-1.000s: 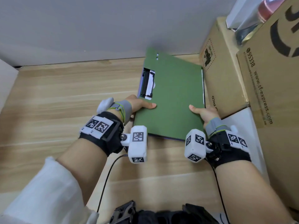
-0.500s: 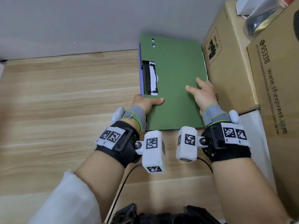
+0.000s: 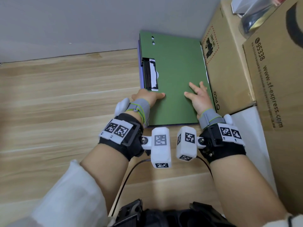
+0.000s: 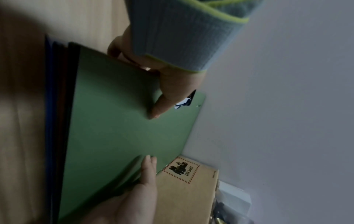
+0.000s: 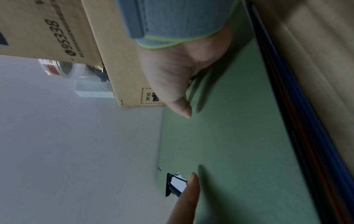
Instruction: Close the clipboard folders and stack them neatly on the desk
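A green clipboard folder [image 3: 177, 66] lies closed on top of a stack at the back right of the wooden desk [image 3: 65, 104]. Its black clip [image 3: 151, 74] shows through a cut-out near the left edge. Blue, red and dark folder edges [image 4: 55, 106] show beneath it, also the blue edge [image 5: 298, 106]. My left hand [image 3: 150, 96] holds the folder's left edge, thumb [image 4: 159, 106] on the cover and fingers curled at the edge. My right hand [image 3: 196, 93] lies on the cover with fingers spread and straight; its thumb [image 5: 182, 109] rests on the green.
A cardboard box [image 3: 226, 71] stands tight against the stack's right side, with a bigger box [image 3: 275, 79] beyond it. The grey wall [image 3: 82, 22] is just behind the stack. A white block [image 3: 246, 128] sits under the boxes at the right.
The green folder went from tilted to square, further back against the wall and box. My right hand left the near edge and now lies flat on the cover.
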